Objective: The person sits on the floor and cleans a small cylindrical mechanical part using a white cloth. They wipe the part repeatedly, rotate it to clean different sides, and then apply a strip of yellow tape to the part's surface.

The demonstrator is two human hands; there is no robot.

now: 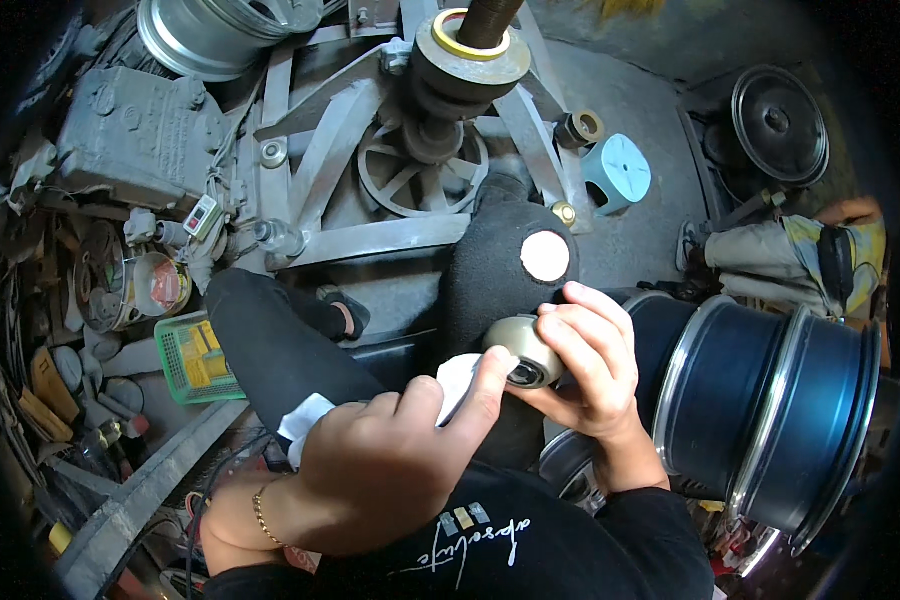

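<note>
My right hand (595, 365) grips a rounded bronze-grey metal piece (522, 345) with a dark, glossy round opening facing me. A folded white sheet (457, 385), paper or cloth, is pinched in my left hand (385, 455). Its index finger presses against the near left side of the rounded piece. Another white end (303, 418) shows beyond the left wrist; whether it belongs to the same sheet is hidden. Both hands are over my lap. On my right knee is a pale round patch (546, 257); a disc or a hole, I cannot tell.
Ahead stands a grey metal frame (380, 240) with a spoked wheel (425, 170) and thick shaft. Dark blue wheel rims (720, 400) lie close on my right. A light blue stool (625, 172) and another person (785, 260) are farther right. A green basket (175, 370) sits left.
</note>
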